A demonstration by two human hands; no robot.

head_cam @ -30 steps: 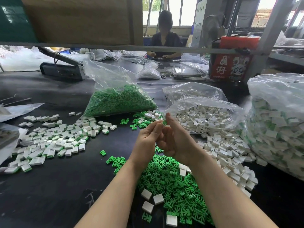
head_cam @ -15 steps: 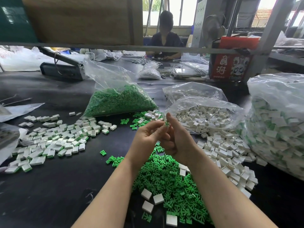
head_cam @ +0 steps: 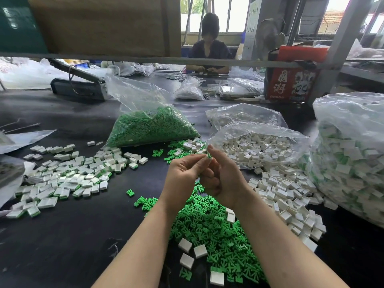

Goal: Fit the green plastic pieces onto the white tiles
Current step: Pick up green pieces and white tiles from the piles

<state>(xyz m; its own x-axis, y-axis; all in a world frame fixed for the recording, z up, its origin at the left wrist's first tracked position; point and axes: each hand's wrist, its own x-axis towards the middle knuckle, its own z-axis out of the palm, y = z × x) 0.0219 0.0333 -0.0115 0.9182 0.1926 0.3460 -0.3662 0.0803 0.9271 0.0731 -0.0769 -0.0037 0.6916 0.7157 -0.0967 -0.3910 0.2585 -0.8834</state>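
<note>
- Green piece (head_cam: 209,155): head view, the only one. You pinch it between the fingertips of both hands, raised above the table (head_cam: 62,246) at centre. Whether a white tile sits behind it in your fingers I cannot tell; the hands hide that spot.
- Left hand (head_cam: 184,173): fingers curled, tips closed on the piece from the left.
- Right hand (head_cam: 223,181): forefinger up against the piece, other fingers folded into the palm; whether they cup anything is hidden.
- Loose green pile (head_cam: 209,229): near, straight under your wrists, with a few white tiles (head_cam: 200,250) lying on it.
- Unfitted tiles (head_cam: 286,196): spilled to the right, out of an open bag (head_cam: 257,142) beyond.
- Finished tiles (head_cam: 68,179): spread on the left, green edges showing. A big bag (head_cam: 353,152) of them stands far right.
- Green stock bag (head_cam: 149,127): far centre, just beyond the hands.
- Risks, as I judge them: the piece is small and held only at the tips, so a slip would drop it into the green pile below, where you would lose it among the rest. Pressed in tilted or wrong way round, it may jam or sit proud. Your forearms hang just over the pile; a careless sweep would scatter pieces and mix tiles into it.
</note>
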